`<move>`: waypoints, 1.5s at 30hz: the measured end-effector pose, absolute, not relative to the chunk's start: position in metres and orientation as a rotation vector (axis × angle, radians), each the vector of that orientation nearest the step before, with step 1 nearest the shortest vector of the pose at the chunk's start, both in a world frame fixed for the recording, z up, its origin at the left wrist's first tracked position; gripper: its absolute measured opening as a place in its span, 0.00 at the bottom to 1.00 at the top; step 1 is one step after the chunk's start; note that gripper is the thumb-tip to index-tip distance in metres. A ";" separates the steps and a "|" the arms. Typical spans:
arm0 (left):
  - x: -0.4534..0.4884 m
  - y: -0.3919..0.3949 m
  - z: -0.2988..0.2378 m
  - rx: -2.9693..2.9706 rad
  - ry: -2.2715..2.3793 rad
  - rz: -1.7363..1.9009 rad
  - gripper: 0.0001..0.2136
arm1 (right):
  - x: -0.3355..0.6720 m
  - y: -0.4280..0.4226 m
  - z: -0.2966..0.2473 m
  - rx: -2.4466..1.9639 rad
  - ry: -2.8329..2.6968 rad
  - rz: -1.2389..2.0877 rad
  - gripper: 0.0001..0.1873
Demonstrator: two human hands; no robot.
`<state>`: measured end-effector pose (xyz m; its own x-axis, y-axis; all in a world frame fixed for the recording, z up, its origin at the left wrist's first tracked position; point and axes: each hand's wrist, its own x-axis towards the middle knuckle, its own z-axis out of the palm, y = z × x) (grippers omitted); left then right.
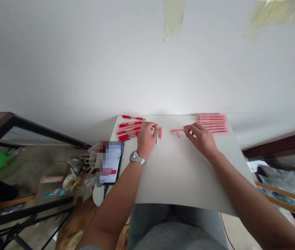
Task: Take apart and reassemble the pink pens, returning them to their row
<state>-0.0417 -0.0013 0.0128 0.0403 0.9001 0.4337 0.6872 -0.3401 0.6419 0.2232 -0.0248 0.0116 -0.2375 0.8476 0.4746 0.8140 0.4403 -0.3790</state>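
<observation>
While the right hand (201, 137) holds a tube (176, 130), phone text (111, 162) is illegible.

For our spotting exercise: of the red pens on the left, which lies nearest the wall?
The single red pen at the far left corner of the table; the other red pens lie bunched, farther from the wall.

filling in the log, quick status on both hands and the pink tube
Right hand holding pink tube. Left hand at slim white piece, grip unclear. Small pink piece between the hands, seemingly not in the way.
</observation>
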 end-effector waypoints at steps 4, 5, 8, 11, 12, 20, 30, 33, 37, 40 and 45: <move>-0.042 -0.001 0.013 2.053 1.629 1.181 0.05 | 0.222 -0.025 0.012 -1.375 -2.048 0.094 0.12; -0.042 -0.001 0.012 2.050 1.630 1.183 0.05 | 0.222 -0.026 0.013 -1.374 -2.044 0.100 0.12; -0.042 -0.001 0.011 2.050 1.624 1.192 0.05 | 0.221 -0.026 0.013 -1.372 -2.035 0.112 0.12; -0.043 0.000 0.009 2.060 1.619 1.200 0.06 | 0.221 -0.026 0.014 -1.373 -2.032 0.120 0.12; -0.043 0.000 0.009 2.063 1.618 1.202 0.06 | 0.221 -0.027 0.014 -1.373 -2.032 0.121 0.12; -0.043 -0.001 0.010 2.062 1.621 1.199 0.05 | 0.222 -0.025 0.011 -1.380 -1.997 0.131 0.12; -0.043 -0.001 0.011 2.061 1.621 1.187 0.05 | 0.222 -0.024 0.010 -1.426 -1.965 0.085 0.13; -0.043 -0.001 0.011 2.061 1.624 1.181 0.06 | 0.222 -0.024 0.010 -1.456 -1.937 0.063 0.13; -0.043 -0.001 0.010 2.068 1.626 1.174 0.06 | 0.221 -0.025 0.012 -1.473 -1.905 0.053 0.13; -0.044 0.000 0.009 2.079 1.617 1.170 0.06 | 0.221 -0.026 0.013 -1.483 -1.877 0.052 0.11; -0.043 0.000 0.010 2.084 1.580 1.183 0.06 | 0.220 -0.026 0.014 -1.538 -1.836 0.078 0.08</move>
